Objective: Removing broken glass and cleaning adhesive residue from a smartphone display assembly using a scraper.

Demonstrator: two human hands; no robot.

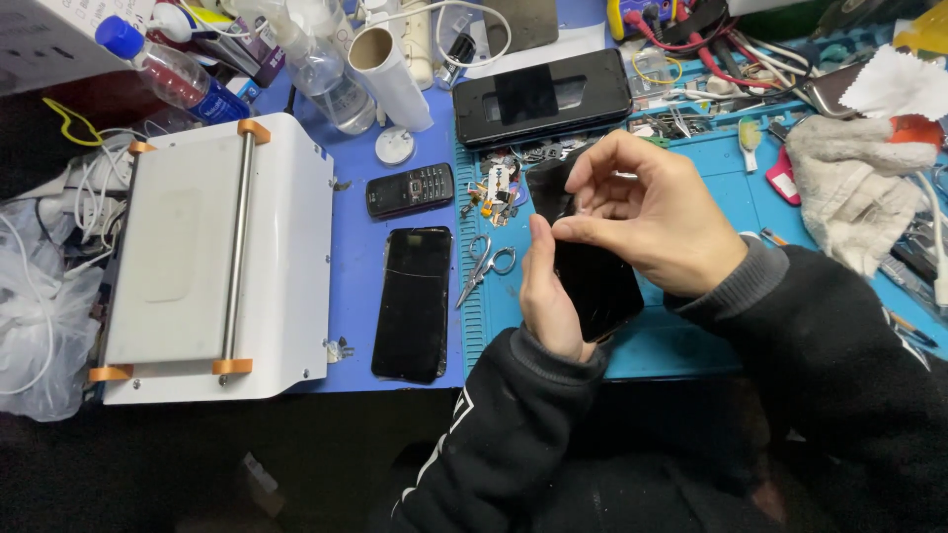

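Closest to the person, both black sleeves come up from the bottom edge, and between them a black smartphone (592,281) is held tilted above the blue work mat (691,345). The left hand (546,296) wraps the phone's lower left edge, its thumb pressed up along the side. The right hand (642,212) curls over the upper part, thumb and forefinger pinched together on the glass near the left thumb; whether they grip a film there I cannot tell. Just left of the hands a small pair of scissors (482,265) lies on the mat's edge, and beside that a second dark phone (413,304) rests flat, screen up, on the blue table. Further left stands a white machine (212,257) with a steel roller bar and orange end pieces. Beyond the flat phone sits a little black keypad phone (411,189), with a heap of small screws and parts just right of it. Farther back a black rectangular device (541,97) lies across the mat, a cardboard tube (387,74) and clear bottles (321,59) lean at the left, and a crumpled white cloth (854,188) sits at the right.
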